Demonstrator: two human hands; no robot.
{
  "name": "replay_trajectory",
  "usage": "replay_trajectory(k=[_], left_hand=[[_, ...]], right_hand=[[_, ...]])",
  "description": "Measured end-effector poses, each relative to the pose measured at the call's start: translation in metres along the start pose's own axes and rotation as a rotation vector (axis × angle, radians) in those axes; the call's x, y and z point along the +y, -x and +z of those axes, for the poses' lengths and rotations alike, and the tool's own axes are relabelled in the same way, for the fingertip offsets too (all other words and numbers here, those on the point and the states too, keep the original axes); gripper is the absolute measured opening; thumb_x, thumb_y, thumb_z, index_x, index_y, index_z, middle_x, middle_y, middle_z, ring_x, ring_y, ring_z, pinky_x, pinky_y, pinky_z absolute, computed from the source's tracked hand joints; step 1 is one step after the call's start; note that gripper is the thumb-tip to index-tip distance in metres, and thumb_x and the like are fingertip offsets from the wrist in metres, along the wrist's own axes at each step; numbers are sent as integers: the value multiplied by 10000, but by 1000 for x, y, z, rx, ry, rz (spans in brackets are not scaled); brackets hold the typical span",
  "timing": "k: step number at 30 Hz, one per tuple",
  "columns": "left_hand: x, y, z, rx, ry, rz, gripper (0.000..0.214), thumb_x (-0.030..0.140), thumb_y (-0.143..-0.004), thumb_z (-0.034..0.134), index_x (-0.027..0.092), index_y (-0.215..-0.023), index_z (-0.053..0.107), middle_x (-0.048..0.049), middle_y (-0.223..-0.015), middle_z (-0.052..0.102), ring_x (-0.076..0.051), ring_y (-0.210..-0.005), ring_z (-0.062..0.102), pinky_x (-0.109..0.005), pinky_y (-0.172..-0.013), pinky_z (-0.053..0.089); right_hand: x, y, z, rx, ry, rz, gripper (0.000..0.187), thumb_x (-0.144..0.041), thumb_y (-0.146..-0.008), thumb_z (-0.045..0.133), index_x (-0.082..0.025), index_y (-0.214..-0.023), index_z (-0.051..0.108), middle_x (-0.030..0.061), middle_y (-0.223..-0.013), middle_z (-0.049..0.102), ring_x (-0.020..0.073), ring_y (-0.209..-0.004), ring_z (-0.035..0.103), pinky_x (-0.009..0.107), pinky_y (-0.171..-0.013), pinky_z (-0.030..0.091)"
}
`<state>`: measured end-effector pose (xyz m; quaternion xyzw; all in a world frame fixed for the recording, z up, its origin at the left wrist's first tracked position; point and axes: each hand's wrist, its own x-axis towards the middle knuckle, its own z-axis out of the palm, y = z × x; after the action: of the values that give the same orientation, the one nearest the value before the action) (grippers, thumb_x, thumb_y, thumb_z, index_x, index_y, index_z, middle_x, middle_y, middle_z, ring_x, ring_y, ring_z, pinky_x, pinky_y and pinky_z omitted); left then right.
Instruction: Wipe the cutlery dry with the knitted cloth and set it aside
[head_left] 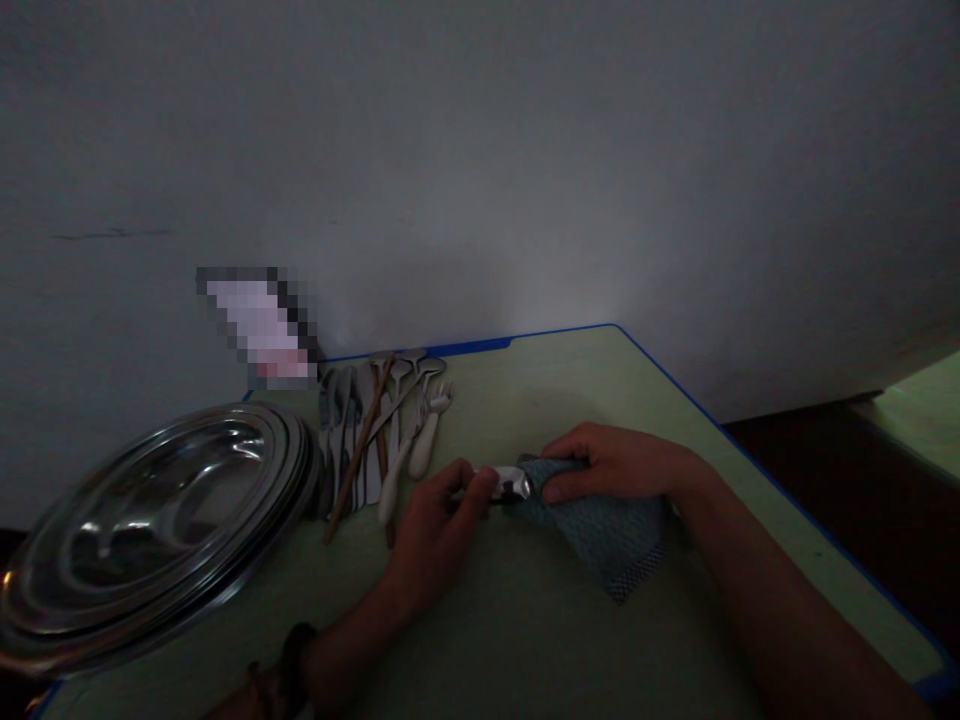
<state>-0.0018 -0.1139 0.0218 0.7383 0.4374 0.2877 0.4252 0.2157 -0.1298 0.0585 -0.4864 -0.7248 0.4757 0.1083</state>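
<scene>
My left hand (444, 515) pinches a short, shiny metal utensil (512, 484) between thumb and fingers. Its kind is hard to make out, as one end is in the hand and the other meets the cloth. A blue-grey cloth (611, 540) with a checked edge is gripped by my right hand (600, 462) and hangs down toward the table. The cloth touches the utensil's right end. To the left of my hands lies a spread of cutlery (367, 450), with spoons, knives and wooden-handled pieces. A fork with a pale handle (424, 445) is at its right side.
A stack of round steel plates (285, 440) stands at the left of the pale green table (555, 390). Behind it, a blurred-out upright screen (259, 325) leans near the grey wall (465, 180). Blue edging (675, 375) runs along the table's rim.
</scene>
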Motion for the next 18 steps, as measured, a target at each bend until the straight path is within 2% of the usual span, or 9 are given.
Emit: replay_trajectory(k=[9,13,18], left_hand=[[-6,1,-2,-303,135,67,288,367,-867,422,183,-651,468,68,-565,372,-91,-512,359,-191,-466,281],[-6,0,-2,-309,138,63,315,362,-885,391,186,-631,455,66,-563,374,-94,-516,363,-199,-489,300],[0,-1,-2,-304,165,-23,338,369,-893,345,185,-643,478,48,-597,410,-112,-553,387,-209,-507,321]], right_hand=[[-9,-14,19,-42,-18,-77,366,-507,-775,524,-149,-721,583,-52,-577,423,67,-519,376,189,-465,286],[-11,-18,25,15,9,-75,402,-523,-795,483,-148,-674,563,-53,-559,369,68,-518,334,193,-462,270],[-11,-22,28,53,31,-104,409,-521,-802,474,-141,-690,577,-45,-576,416,76,-536,374,202,-483,290]])
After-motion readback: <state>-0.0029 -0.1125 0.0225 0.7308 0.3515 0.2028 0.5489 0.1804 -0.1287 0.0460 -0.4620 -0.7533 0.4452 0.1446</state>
